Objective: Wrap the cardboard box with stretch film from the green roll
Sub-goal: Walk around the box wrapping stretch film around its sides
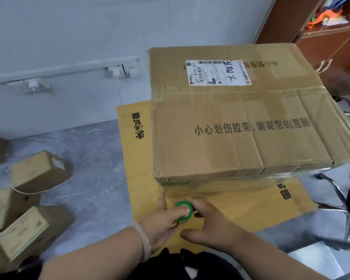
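Note:
A large cardboard box (240, 122) with a white shipping label and black printed characters lies on a flat yellow cardboard sheet (135, 158). Shiny stretch film shows along its lower front edge and right side. Just in front of the box stands the green roll (183, 211), seen end-on. My left hand (162, 221) grips it from the left, with a finger over its green end. My right hand (208, 225) holds it from the right, thumb low, and hides the far side of the roll.
Several small cardboard boxes (38, 170) lie on the grey marble floor at the left, with a thin white cable running among them. Wall sockets (121, 70) sit on the pale wall behind. A brown cabinet (321, 37) stands at the back right, and metal chair legs (335, 201) lie at the right.

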